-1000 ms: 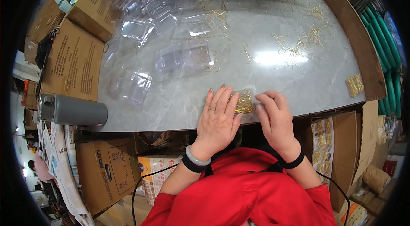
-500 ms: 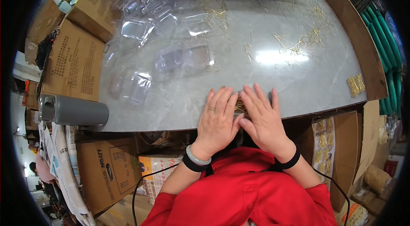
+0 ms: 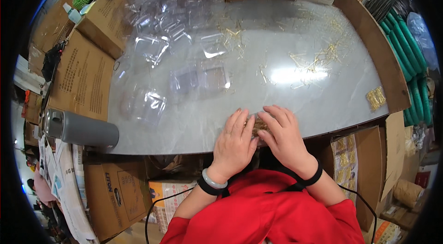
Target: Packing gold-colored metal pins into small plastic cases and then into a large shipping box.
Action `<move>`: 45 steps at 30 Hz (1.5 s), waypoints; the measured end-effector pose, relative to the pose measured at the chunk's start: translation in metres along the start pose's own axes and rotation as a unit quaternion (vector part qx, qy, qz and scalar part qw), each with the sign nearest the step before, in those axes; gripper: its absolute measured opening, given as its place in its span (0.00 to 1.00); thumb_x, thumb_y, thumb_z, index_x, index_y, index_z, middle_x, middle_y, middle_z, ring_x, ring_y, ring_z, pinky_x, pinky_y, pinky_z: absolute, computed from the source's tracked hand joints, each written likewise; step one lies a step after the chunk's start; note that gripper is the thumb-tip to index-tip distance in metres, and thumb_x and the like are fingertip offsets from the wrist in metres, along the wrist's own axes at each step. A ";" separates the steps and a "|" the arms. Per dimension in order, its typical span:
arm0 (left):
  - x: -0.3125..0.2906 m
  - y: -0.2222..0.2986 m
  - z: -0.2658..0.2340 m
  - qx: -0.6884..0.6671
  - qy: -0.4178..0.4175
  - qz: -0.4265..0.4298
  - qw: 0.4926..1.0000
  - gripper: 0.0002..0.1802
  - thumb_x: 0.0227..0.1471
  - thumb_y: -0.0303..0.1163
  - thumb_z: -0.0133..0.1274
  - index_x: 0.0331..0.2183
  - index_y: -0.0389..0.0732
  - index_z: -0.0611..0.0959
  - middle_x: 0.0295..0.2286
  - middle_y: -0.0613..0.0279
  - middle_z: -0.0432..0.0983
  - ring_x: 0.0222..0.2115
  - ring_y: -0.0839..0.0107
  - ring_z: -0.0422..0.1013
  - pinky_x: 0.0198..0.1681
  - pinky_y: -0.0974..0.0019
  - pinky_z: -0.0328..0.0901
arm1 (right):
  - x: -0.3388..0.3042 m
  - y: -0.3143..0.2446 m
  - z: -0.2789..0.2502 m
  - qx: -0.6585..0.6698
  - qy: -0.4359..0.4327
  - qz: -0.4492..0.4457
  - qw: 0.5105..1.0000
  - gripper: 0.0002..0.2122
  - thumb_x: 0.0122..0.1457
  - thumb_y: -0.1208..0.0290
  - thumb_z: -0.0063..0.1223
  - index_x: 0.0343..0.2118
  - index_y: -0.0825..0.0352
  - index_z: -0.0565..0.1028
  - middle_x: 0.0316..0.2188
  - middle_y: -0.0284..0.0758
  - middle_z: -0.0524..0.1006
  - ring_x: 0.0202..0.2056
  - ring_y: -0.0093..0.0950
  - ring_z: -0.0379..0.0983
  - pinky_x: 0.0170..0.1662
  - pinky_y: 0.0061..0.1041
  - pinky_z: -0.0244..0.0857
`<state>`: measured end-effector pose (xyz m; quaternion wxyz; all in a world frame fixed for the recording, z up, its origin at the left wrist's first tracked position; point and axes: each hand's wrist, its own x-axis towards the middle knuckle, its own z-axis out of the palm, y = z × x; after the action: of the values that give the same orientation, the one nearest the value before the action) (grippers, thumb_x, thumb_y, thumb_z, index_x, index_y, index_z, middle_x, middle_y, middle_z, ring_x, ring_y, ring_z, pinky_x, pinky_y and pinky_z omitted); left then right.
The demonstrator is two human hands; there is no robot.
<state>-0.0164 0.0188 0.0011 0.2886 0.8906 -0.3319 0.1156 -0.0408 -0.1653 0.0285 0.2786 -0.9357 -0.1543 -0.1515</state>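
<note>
At the table's near edge, a small bundle of thin gold-coloured wire hooks [image 3: 260, 125] lies between my two hands. My left hand [image 3: 234, 137] presses it from the left with fingers bent over it. From the right, my right hand [image 3: 284, 134] closes on the same bundle, its fingertips curled over the top. Palms and fingers hide part of the bundle. Loose gold hooks [image 3: 328, 52] are scattered across the right and back of the grey table [image 3: 194, 122]. Another neat pile of gold hooks [image 3: 376, 98] sits at the right corner.
Clear plastic boxes [image 3: 154, 50] heap up at the back left, with several lying nearer. A grey bottle [image 3: 87, 128] rests on its side at the left edge. Cardboard boxes [image 3: 80, 73] wall the left; a brown board [image 3: 371, 36] borders the right. An open carton [image 3: 371, 151] stands below right.
My fingers have gone from lying fairly flat over the bundle to curling round its sides, so more of it shows. The whole view has shifted slightly, with the table lower in the picture.
</note>
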 end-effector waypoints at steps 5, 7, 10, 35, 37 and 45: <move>0.002 0.002 -0.005 0.017 -0.008 0.001 1.000 0.29 0.53 0.33 0.59 0.55 0.34 0.74 0.58 0.47 0.63 0.61 0.46 0.59 0.60 0.51 0.61 | 0.025 0.052 -0.047 -0.059 -0.048 0.041 0.996 0.25 0.64 0.63 0.54 0.60 0.71 0.66 0.63 0.55 0.61 0.63 0.56 0.57 0.65 0.47 0.55; 0.003 0.003 -0.004 0.014 -0.005 0.009 1.000 0.29 0.52 0.33 0.59 0.55 0.34 0.75 0.58 0.47 0.63 0.60 0.47 0.59 0.60 0.51 0.61 | 0.044 0.098 -0.062 -0.104 -0.055 0.082 0.990 0.28 0.64 0.57 0.54 0.61 0.71 0.65 0.64 0.58 0.58 0.64 0.57 0.54 0.66 0.48 0.52; 0.005 0.004 -0.003 0.005 -0.002 0.014 1.000 0.30 0.52 0.33 0.60 0.55 0.34 0.75 0.58 0.46 0.63 0.60 0.47 0.60 0.61 0.51 0.60 | 0.063 0.158 -0.073 -0.224 -0.058 0.129 0.964 0.32 0.64 0.51 0.52 0.62 0.72 0.63 0.65 0.60 0.56 0.66 0.58 0.51 0.67 0.48 0.50; -0.032 0.007 -0.011 -0.007 0.118 -0.009 0.993 0.19 0.53 0.30 0.60 0.47 0.34 0.80 0.47 0.48 0.73 0.48 0.47 0.68 0.53 0.50 0.63 | -0.004 0.054 -0.021 -0.161 -0.041 0.036 0.985 0.28 0.63 0.57 0.52 0.60 0.70 0.65 0.61 0.53 0.62 0.64 0.55 0.54 0.67 0.52 0.48; -0.027 0.013 -0.004 -0.033 0.086 0.008 0.996 0.17 0.51 0.29 0.61 0.44 0.35 0.81 0.44 0.50 0.74 0.45 0.49 0.69 0.49 0.51 0.64 | -0.002 0.063 -0.016 -0.160 -0.009 0.048 0.986 0.27 0.62 0.59 0.54 0.59 0.70 0.66 0.60 0.51 0.64 0.64 0.54 0.55 0.67 0.50 0.49; 0.007 0.019 0.004 -0.004 0.052 -0.005 0.999 0.20 0.49 0.29 0.63 0.44 0.33 0.80 0.43 0.52 0.74 0.44 0.50 0.67 0.50 0.53 0.63 | 0.000 0.062 -0.010 -0.071 0.015 0.040 0.997 0.21 0.60 0.66 0.58 0.55 0.67 0.71 0.58 0.47 0.67 0.62 0.51 0.59 0.66 0.47 0.54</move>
<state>-0.0230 0.0008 0.0086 0.3101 0.8837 -0.3123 0.1592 -0.0192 -0.2202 0.0071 0.2200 -0.9562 -0.1016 -0.1645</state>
